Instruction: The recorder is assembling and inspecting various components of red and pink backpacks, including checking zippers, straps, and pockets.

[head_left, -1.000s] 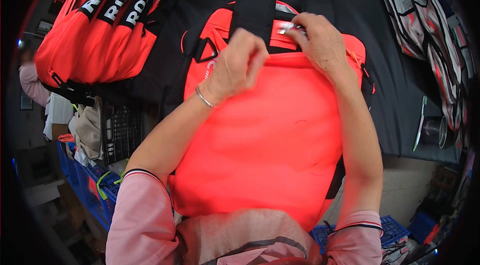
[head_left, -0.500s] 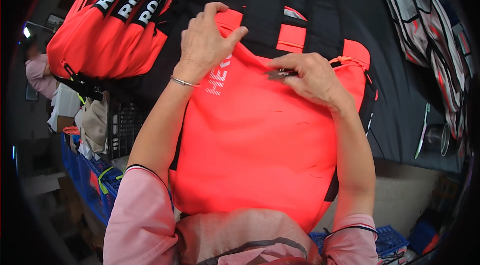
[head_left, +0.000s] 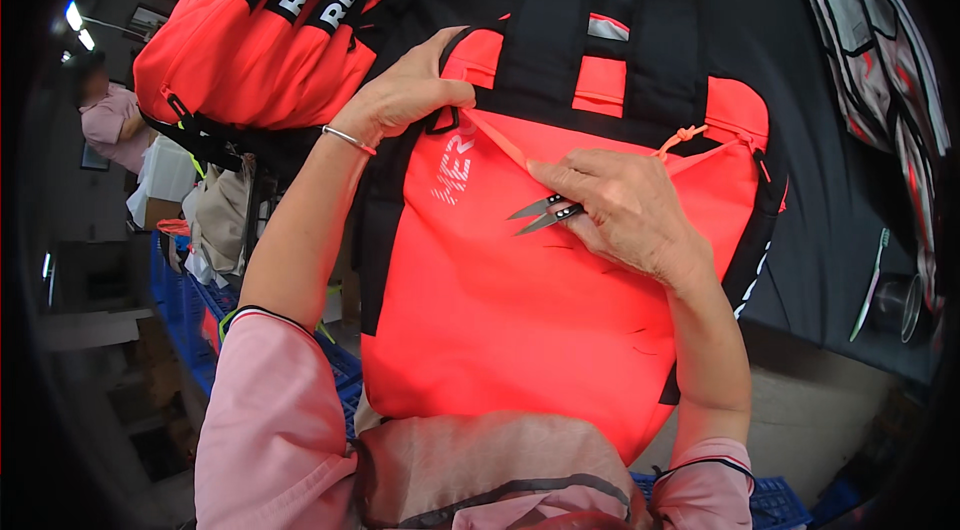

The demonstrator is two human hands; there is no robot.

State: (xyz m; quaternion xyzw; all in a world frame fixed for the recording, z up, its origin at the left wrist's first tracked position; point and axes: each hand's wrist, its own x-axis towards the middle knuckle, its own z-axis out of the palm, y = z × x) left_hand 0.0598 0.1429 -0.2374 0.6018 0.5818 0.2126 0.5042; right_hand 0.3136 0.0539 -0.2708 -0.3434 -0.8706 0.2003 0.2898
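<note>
A bright coral-red backpack (head_left: pixel 520 330) with black straps lies in front of me, its lower end against my body. My left hand (head_left: pixel 415 90) is closed on the backpack's upper left edge, thumb on top and most fingers hidden. Held in my right hand (head_left: pixel 630 210) are small thread snips (head_left: pixel 545 215), their two blades apart and pointing left over the front panel. The fingertips of that hand also touch the raised fabric edge along the top seam. An orange cord pull (head_left: pixel 683 137) lies just beyond. A few dark loose threads (head_left: pixel 625 332) show on the panel.
More red bags with black bands (head_left: pixel 260 70) are piled at the far left. Grey-and-black bag pieces (head_left: pixel 865 50) lie at the far right, with a toothbrush (head_left: pixel 870 285) and a clear cup (head_left: pixel 897 308) nearer. Blue crates (head_left: pixel 180 315) stand left; another person (head_left: pixel 112 120) is beyond.
My left hand has closed on the backpack's corner. My right hand has drawn the top edge toward me, and the snips' blades now show more fully. The whole view has shifted slightly.
</note>
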